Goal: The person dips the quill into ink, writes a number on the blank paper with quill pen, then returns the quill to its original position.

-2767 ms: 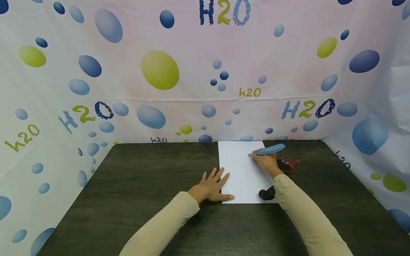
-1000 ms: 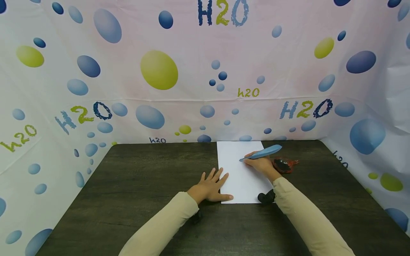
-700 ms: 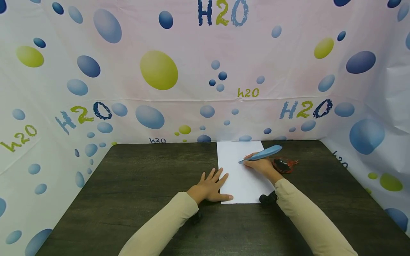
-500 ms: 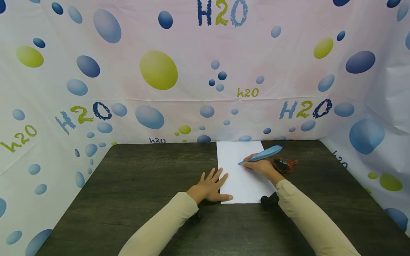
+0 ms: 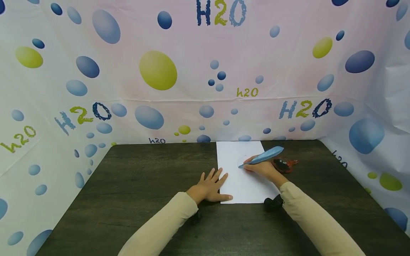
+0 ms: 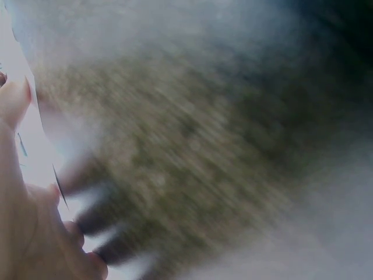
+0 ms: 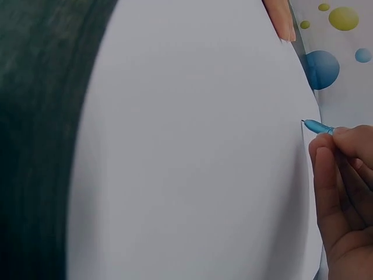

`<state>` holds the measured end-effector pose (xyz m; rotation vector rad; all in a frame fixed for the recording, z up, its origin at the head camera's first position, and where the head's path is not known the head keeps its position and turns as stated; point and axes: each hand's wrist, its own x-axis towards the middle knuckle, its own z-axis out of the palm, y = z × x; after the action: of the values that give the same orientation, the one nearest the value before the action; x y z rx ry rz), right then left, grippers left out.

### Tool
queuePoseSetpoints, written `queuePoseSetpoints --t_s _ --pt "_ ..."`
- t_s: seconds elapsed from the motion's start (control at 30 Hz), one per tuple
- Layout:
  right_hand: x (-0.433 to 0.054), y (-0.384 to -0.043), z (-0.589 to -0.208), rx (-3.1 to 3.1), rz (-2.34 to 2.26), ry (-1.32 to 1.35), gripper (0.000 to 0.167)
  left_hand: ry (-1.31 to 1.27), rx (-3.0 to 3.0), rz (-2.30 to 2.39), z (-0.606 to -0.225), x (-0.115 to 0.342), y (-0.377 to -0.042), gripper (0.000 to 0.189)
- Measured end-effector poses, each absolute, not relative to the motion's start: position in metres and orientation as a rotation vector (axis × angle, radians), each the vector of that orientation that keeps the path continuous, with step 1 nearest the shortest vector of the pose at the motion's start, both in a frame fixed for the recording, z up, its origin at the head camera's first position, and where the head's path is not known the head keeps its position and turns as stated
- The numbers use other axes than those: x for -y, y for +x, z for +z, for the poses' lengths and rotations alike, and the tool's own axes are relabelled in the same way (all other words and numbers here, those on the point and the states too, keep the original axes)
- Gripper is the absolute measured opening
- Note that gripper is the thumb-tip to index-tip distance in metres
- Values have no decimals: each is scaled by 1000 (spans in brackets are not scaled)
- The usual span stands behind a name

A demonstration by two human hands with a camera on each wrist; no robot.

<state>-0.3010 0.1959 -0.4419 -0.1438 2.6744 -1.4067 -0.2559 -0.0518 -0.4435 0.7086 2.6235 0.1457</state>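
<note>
A sheet of white paper [image 5: 235, 185] lies on the dark wooden table. My left hand [image 5: 209, 186] rests with spread fingers on its left edge. My right hand [image 5: 264, 169] pinches a light blue feather-shaped pen [image 5: 269, 153] near its lower end. In the right wrist view, the dark tip of the pen [image 7: 317, 126] touches the paper [image 7: 192, 146]. A thin curved line shows on the sheet just left of the right hand in the head view. The left wrist view is mostly blurred, with the left hand [image 6: 35, 233] at its left side.
A reddish object with a dark glossy oval [image 5: 284, 165] lies right of the paper, partly behind the right hand; its kind is unclear. A black rounded device [image 5: 273, 202] sits under the right wrist. A patterned curtain [image 5: 192, 71] stands behind the table [image 5: 144, 177].
My right hand has moved the pen left and toward me across the paper, then slightly nearer still. A faint curved line now shows there. My left hand stays in place.
</note>
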Motion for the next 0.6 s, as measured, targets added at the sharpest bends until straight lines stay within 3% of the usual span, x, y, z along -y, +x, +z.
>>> queuePoseSetpoints --t_s 0.6 --pt "-211 -293 -441 -2634 -1397 -247 28 706 -2624 157 -428 52 -245 85"
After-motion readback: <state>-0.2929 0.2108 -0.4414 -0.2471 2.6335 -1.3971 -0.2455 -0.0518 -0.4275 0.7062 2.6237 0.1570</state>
